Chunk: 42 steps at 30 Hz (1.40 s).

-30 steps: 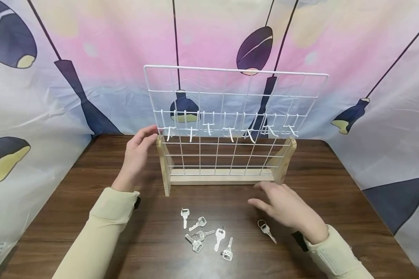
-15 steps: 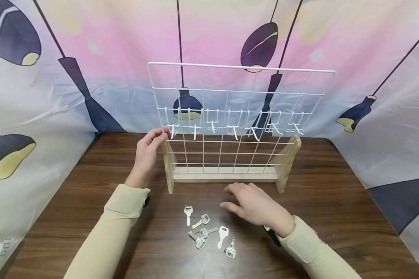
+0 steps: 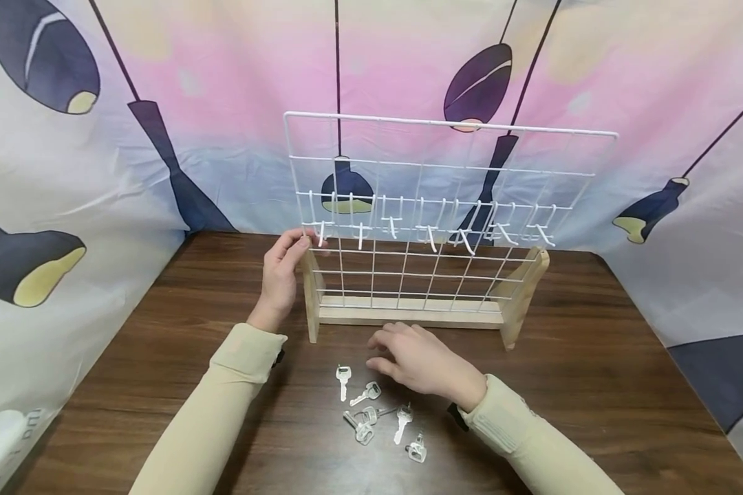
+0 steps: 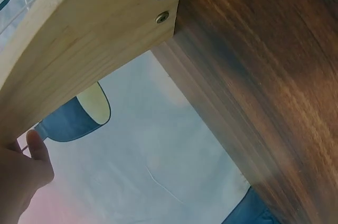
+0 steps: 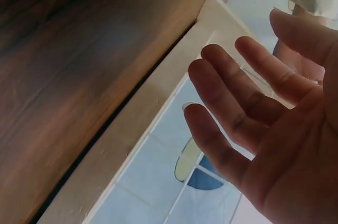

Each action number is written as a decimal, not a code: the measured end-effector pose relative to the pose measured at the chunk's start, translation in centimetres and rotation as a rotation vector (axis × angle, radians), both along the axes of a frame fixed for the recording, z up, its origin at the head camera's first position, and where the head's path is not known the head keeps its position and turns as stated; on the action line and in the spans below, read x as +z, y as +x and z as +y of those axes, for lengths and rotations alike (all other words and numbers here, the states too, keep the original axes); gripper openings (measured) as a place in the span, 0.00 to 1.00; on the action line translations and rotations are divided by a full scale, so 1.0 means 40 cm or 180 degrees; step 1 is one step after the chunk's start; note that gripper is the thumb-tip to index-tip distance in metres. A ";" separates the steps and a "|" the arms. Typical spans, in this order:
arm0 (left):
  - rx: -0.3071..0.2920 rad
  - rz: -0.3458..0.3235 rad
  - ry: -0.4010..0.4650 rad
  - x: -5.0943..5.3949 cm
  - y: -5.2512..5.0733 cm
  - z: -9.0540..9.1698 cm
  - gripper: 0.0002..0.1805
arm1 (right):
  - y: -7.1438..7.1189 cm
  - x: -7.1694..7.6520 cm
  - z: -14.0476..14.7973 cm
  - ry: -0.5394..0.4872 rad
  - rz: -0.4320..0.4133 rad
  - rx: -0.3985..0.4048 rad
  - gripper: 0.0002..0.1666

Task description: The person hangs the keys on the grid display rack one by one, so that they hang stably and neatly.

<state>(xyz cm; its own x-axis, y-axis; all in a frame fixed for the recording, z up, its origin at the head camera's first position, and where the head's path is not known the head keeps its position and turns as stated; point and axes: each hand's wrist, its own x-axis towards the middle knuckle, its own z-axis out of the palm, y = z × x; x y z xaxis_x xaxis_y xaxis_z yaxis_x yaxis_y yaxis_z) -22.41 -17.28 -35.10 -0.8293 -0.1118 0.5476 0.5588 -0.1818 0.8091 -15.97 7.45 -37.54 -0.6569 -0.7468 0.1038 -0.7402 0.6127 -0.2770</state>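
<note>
A white wire grid rack (image 3: 458, 125) stands upright on a wooden base (image 3: 408, 316) with two wooden side posts. My left hand (image 3: 280, 275) grips the top of the left post (image 3: 312, 295), thumb in front and fingers behind the wire. In the left wrist view, my thumb lies against that wooden post (image 4: 90, 39). My right hand (image 3: 417, 361) hovers before the base, its fingers loosely bent; the right wrist view shows nothing in the palm. Just in front of it lie several silver keys, among them an upright one (image 3: 343, 381) and a tilted one (image 3: 365, 393).
Several white hooks (image 3: 427, 234) hang in a row across the grid. Dark wood table (image 3: 173, 330) surrounds the rack. A patterned cloth (image 3: 235, 82) hangs close behind and at both sides. A white object (image 3: 0, 440) stands at the lower left.
My right hand has moved left along the base toward the keys, and its arm now covers where a ringed key lay. My left hand stays on the post. The head view has shifted slightly.
</note>
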 end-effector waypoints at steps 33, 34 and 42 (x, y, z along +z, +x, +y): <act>0.0052 0.0058 0.0103 -0.023 -0.001 0.006 0.10 | 0.076 -0.029 -0.074 0.0805 -0.0133 0.0668 0.20; 0.0046 0.0061 0.0105 -0.023 -0.002 0.006 0.10 | 0.077 -0.031 -0.074 0.0816 -0.0118 0.0687 0.19; 0.0042 0.0088 0.0092 -0.018 0.000 0.009 0.18 | 0.080 -0.034 -0.077 0.0750 -0.0117 0.0747 0.13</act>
